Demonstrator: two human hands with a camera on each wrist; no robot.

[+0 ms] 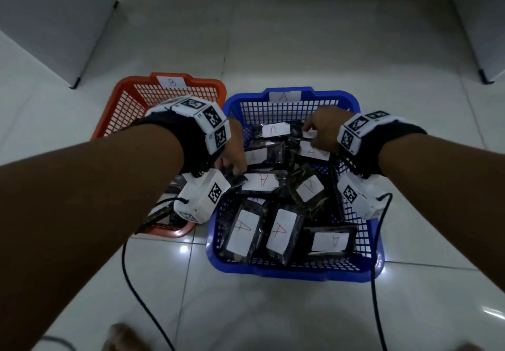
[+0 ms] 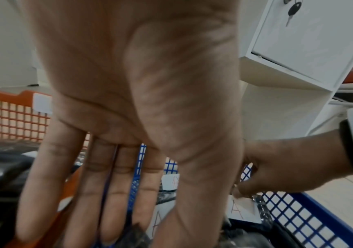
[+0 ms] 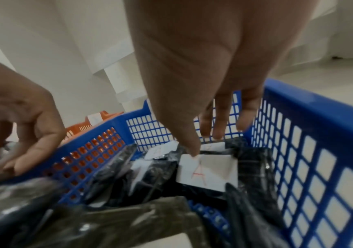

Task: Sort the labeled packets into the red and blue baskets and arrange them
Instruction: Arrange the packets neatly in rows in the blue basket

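Observation:
The blue basket (image 1: 295,271), tagged A, holds several dark packets with white "A" labels. The red basket (image 1: 128,99), tagged B, stands to its left. My left hand (image 1: 232,159) is over the blue basket's left rim. Its nearly straight fingers (image 2: 116,201) and thumb pinch the end of a dark packet (image 1: 236,180) (image 2: 136,234). My right hand (image 1: 322,129) reaches into the basket's back right. Its thumb tip (image 3: 192,151) touches the corner of an A-labelled packet (image 3: 209,171) (image 1: 314,152), and its other fingers hang straight behind it.
White cabinets stand at the far left (image 1: 54,22) and far right (image 1: 481,22) on the tiled floor. Black cables (image 1: 131,282) trail from both wrists towards me. More dark packets lie in the red basket under my left wrist (image 1: 164,214). A foot (image 1: 120,337) shows at the bottom edge.

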